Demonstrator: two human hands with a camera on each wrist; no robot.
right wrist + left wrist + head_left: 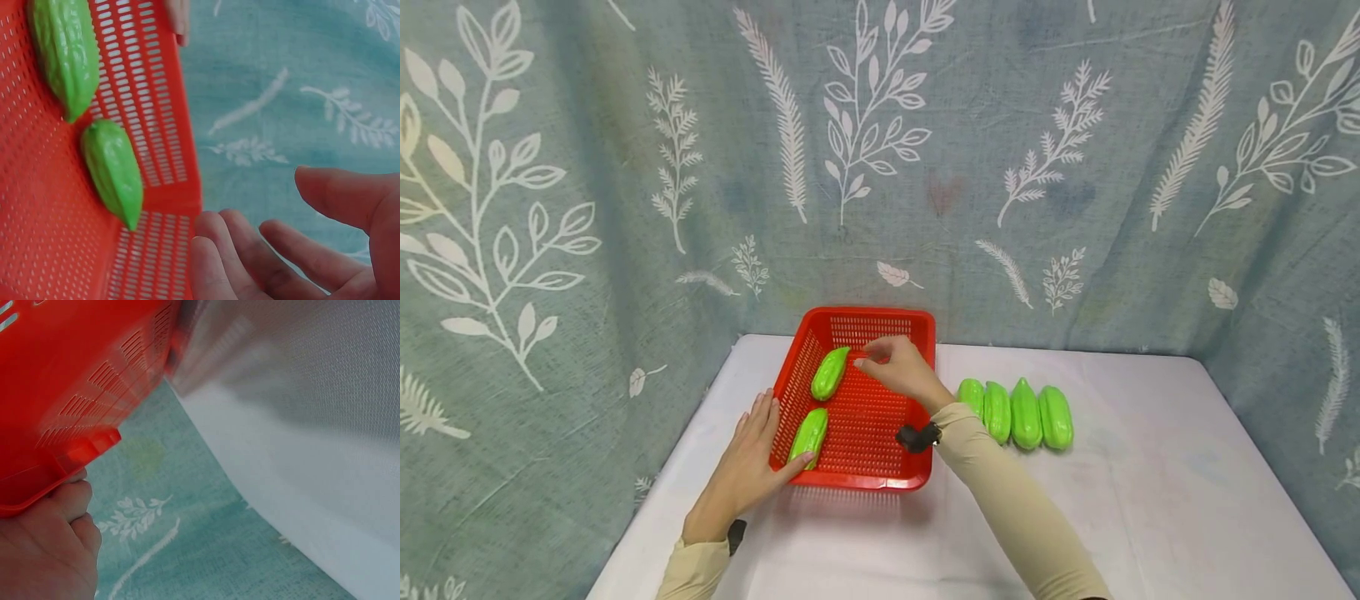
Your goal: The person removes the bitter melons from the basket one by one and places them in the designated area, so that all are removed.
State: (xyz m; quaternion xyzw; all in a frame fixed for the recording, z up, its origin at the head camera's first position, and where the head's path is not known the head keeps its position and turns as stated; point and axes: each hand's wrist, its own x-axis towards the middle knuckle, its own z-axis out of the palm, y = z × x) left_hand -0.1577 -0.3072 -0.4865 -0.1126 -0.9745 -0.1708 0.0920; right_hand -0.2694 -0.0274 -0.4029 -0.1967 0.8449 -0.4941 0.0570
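My left hand (743, 467) rests at the near left corner of a red plastic basket (868, 482). Its fairly straight fingers lie along the left rim, and its thumb reaches over the front rim. In the left wrist view, the left hand (53, 540) touches the basket's outer side. Above the basket's right half is my right hand (901, 367), its fingers loosely bent around nothing. One green bitter melon (830, 375) lies at the basket's far left; another bitter melon (808, 435) lies nearer, close to the left thumb. Both melons show in the right wrist view, left of the right hand (281, 250).
Several more bitter melons (1026, 415) lie side by side right of the basket; the leftmost is partly hidden by the right wrist. The white table (1150, 500) is bordered at the back and sides by a leaf-patterned green-grey cloth (940, 250).
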